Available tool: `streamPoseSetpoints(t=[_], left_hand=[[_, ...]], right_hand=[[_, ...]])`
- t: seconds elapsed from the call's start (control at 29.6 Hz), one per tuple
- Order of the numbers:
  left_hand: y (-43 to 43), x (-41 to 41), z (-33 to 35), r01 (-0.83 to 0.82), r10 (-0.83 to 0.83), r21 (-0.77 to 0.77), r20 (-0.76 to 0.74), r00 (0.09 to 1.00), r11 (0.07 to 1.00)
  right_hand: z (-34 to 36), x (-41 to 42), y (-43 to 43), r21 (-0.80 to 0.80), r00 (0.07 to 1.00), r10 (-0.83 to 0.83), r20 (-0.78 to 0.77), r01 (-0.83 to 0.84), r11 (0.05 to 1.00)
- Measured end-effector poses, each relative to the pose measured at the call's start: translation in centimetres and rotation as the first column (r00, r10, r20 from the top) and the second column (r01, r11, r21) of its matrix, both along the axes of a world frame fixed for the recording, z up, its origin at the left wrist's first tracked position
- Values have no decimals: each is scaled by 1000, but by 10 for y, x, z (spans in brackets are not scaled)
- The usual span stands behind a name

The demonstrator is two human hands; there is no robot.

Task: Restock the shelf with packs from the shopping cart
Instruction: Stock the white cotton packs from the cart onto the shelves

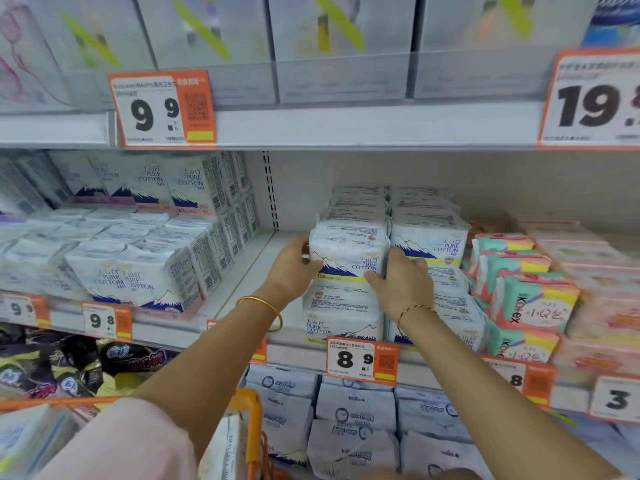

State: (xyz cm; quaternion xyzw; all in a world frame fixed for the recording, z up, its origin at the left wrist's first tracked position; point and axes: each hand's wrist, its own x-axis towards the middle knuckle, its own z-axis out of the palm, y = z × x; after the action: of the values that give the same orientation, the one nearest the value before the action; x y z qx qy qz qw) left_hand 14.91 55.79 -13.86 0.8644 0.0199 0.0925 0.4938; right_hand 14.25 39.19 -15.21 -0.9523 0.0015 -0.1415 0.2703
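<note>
The white Pure Cotton pack sits between both hands, on top of a lower pack on the shelf. The left hand grips its left edge and the right hand clasps its right edge. Below the wrists hangs an 8.9 price tag. The orange shopping cart is under the left forearm.

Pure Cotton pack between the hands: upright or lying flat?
Upright: the pack faces out, lettering level; left hand and right hand grip its sides.
</note>
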Motion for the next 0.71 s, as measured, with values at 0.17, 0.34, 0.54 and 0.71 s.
streamPoseSetpoints(t=[0.17, 0.34, 0.54, 0.71], left_hand=[[1, 1, 0, -6, 6, 19, -14, 1000, 1000], [3, -2, 0, 8, -7, 29, -24, 1000, 1000], [5, -9, 0, 25, -24, 43, -23, 999, 999], [14, -28, 6, -6, 9, 63, -35, 999, 998]], right_hand=[[1, 1, 2, -25, 1000, -9, -11, 8, 1000], [2, -2, 0, -22, 1000, -16, -22, 15, 1000], [3, -6, -4, 34, 1000, -3, -13, 3, 999], [6, -37, -6, 193, 981, -17, 195, -22, 981]])
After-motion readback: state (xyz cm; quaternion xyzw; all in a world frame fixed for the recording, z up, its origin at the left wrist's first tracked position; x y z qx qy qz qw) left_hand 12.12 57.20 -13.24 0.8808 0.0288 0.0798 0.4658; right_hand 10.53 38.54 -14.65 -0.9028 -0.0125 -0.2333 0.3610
